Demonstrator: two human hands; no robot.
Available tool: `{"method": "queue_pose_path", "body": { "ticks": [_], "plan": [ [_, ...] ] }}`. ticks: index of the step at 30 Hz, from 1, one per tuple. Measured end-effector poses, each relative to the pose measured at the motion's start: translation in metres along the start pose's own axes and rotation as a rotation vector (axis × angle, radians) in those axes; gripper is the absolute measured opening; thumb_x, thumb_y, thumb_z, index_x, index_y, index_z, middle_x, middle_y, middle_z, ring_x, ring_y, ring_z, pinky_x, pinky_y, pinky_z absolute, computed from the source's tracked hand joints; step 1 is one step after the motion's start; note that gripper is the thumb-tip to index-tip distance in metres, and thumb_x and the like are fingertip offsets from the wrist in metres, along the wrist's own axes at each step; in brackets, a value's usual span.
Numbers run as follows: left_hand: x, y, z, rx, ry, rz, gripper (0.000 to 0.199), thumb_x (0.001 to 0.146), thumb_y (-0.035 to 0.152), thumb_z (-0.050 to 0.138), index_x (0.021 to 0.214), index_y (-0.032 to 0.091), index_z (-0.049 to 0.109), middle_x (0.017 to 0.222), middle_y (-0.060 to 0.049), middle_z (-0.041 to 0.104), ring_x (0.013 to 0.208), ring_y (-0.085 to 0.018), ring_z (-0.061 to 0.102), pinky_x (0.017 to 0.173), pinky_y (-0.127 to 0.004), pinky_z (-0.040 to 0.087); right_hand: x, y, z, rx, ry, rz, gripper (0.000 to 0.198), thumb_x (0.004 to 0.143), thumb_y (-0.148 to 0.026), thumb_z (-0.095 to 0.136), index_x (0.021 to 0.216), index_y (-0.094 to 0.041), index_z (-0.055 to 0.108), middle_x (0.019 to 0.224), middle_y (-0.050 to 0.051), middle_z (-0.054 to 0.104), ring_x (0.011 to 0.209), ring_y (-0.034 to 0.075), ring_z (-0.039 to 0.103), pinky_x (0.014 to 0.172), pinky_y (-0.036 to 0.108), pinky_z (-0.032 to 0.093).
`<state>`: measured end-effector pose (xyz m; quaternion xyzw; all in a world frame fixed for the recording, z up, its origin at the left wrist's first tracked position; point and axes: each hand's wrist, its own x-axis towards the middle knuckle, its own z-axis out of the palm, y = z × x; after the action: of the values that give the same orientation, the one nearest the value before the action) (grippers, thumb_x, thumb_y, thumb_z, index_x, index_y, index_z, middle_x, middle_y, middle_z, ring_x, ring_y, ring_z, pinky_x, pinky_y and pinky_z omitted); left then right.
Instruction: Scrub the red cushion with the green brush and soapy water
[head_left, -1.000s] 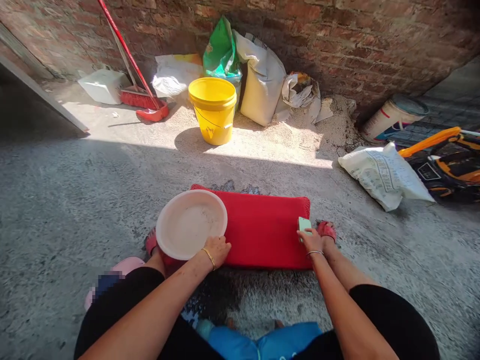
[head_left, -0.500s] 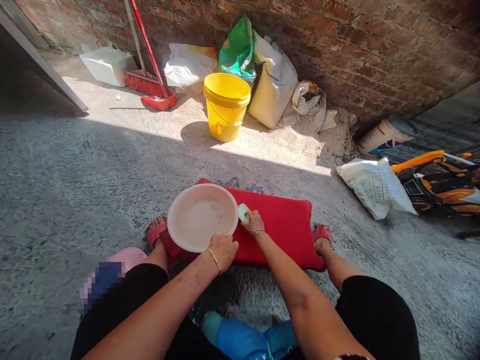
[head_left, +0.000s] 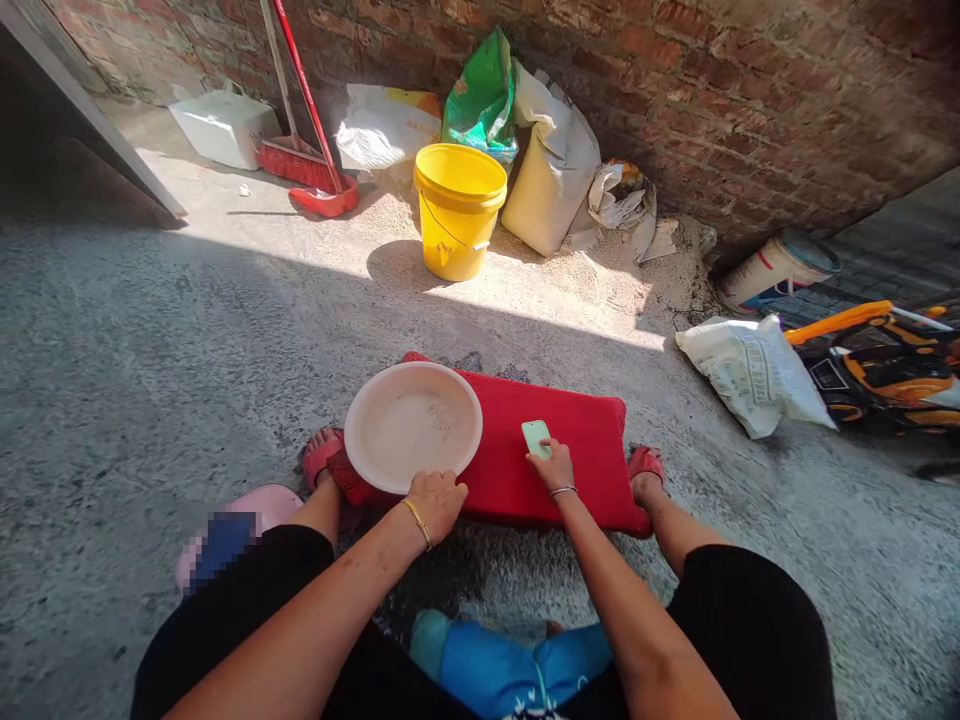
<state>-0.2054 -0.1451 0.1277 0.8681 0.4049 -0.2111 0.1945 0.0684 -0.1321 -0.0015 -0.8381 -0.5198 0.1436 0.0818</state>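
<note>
A pale round washbasin with dark specks inside rests on the left part of a bench covered in red cloth. At its near right rim is my left hand, fingers curled down. Whether they grip the rim or the cloth edge is hidden. My right hand holds a light green, rounded rectangular block against the cloth, right of the basin. The block looks like a scrub brush or soap; I cannot tell which.
A yellow bucket stands beyond the bench, before several sacks along the brick wall. A red broom and dustpan are at the left. My feet flank the bench; a blue-clothed shape is below my arms.
My right hand has moved right across the red cloth with the green block, away from the basin rim. My left hand has shifted slightly left along the basin's near rim.
</note>
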Motion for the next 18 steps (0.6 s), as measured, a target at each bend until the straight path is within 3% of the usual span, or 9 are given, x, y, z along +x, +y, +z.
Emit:
{"method": "queue_pose_path", "body": {
  "ticks": [5, 8, 10, 13, 18],
  "plan": [
    [0.005, -0.002, 0.003, 0.005, -0.016, -0.006, 0.032, 0.093, 0.015, 0.038, 0.113, 0.015, 0.062, 0.115, -0.013, 0.064, 0.106, -0.029, 0.062, 0.088, -0.044, 0.049, 0.032, -0.089, 0.032, -0.128, -0.185, -0.235, 0.048, 0.084, -0.036, 0.062, 0.131, -0.031, 0.056, 0.123, 0.008, 0.052, 0.107, 0.022, 0.054, 0.085, 0.029, 0.043],
    [0.009, -0.001, 0.001, 0.014, -0.020, -0.003, 0.032, 0.094, 0.016, 0.037, 0.113, 0.015, 0.062, 0.115, -0.013, 0.063, 0.107, -0.028, 0.061, 0.088, -0.044, 0.048, 0.043, -0.106, 0.036, -0.150, -0.268, -0.280, 0.044, 0.085, -0.038, 0.060, 0.129, -0.034, 0.057, 0.122, 0.008, 0.051, 0.107, 0.023, 0.054, 0.084, 0.030, 0.042],
    [0.011, 0.001, -0.003, 0.015, -0.030, -0.007, 0.031, 0.094, 0.017, 0.038, 0.114, 0.016, 0.062, 0.115, -0.013, 0.063, 0.107, -0.028, 0.061, 0.089, -0.043, 0.048, 0.042, -0.097, 0.033, -0.163, -0.315, -0.291, 0.047, 0.083, -0.037, 0.062, 0.130, -0.035, 0.056, 0.121, 0.007, 0.051, 0.106, 0.023, 0.054, 0.082, 0.029, 0.042],
    [0.013, 0.004, -0.009, 0.012, -0.037, -0.004, 0.028, 0.093, 0.019, 0.042, 0.113, 0.017, 0.062, 0.115, -0.014, 0.063, 0.107, -0.027, 0.061, 0.089, -0.043, 0.048, 0.031, -0.056, 0.022, -0.185, -0.335, -0.261, 0.055, 0.081, -0.034, 0.065, 0.135, -0.034, 0.052, 0.123, 0.008, 0.049, 0.106, 0.024, 0.054, 0.081, 0.029, 0.042],
    [0.012, 0.010, -0.012, 0.015, -0.044, 0.027, 0.028, 0.092, 0.020, 0.044, 0.113, 0.017, 0.062, 0.117, -0.014, 0.062, 0.108, -0.028, 0.060, 0.089, -0.043, 0.047, -0.005, 0.032, 0.005, -0.127, -0.205, 0.089, 0.054, 0.084, -0.039, 0.063, 0.135, -0.027, 0.052, 0.116, 0.011, 0.053, 0.100, 0.023, 0.058, 0.079, 0.029, 0.043]
  ]
}}
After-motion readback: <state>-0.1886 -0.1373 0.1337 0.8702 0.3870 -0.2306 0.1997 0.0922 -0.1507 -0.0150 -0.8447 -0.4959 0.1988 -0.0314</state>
